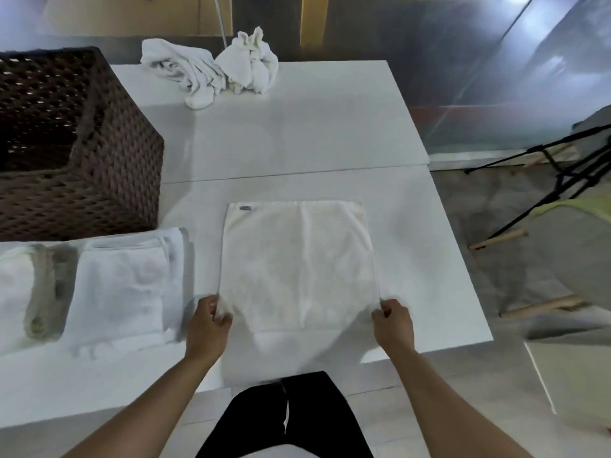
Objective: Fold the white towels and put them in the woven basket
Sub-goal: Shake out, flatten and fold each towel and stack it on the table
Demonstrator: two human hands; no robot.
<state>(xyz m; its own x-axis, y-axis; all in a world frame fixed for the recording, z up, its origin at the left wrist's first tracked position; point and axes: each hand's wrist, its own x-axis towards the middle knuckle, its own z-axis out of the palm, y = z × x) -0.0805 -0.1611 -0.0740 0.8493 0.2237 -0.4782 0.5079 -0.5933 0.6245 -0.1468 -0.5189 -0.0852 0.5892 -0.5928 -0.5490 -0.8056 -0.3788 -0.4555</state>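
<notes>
White tabletop (330,140) carrying a woven basket (99,166) at far left, with a folded stack (122,289) near it. A flat towel (297,262) lies centred; left hand (210,320) and right hand (395,320) each close a pinching grip on its near corners.

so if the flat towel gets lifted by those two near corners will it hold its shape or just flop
Probably flop: the flat towel is thin cloth, already sagging between the left hand and right hand. It looks light, so it should lift easily. Its creases suggest it will fold, not spring back.
</notes>
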